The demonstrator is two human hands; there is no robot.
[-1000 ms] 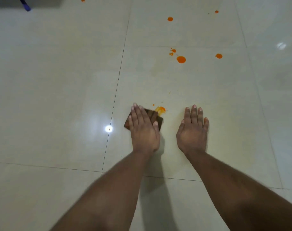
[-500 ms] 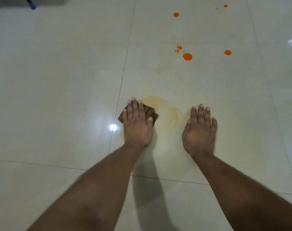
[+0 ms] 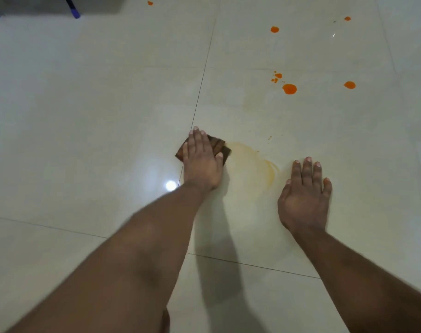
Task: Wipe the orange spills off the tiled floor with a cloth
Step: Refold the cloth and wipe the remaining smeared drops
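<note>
Cloth [image 3: 218,149] under flat left hand [image 3: 202,162], beside smear [image 3: 257,164]

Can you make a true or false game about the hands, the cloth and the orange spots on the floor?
1. The left hand presses flat on the brown cloth. True.
2. The right hand holds a second cloth. False: it lies flat on the bare tiled floor with nothing in it.
3. A pale orange smear lies between the two hands. True.
4. All the orange spots are wiped away. False: bright drops remain farther off, such as the big round drop.
5. The cloth is white. False: it is brown.
</note>
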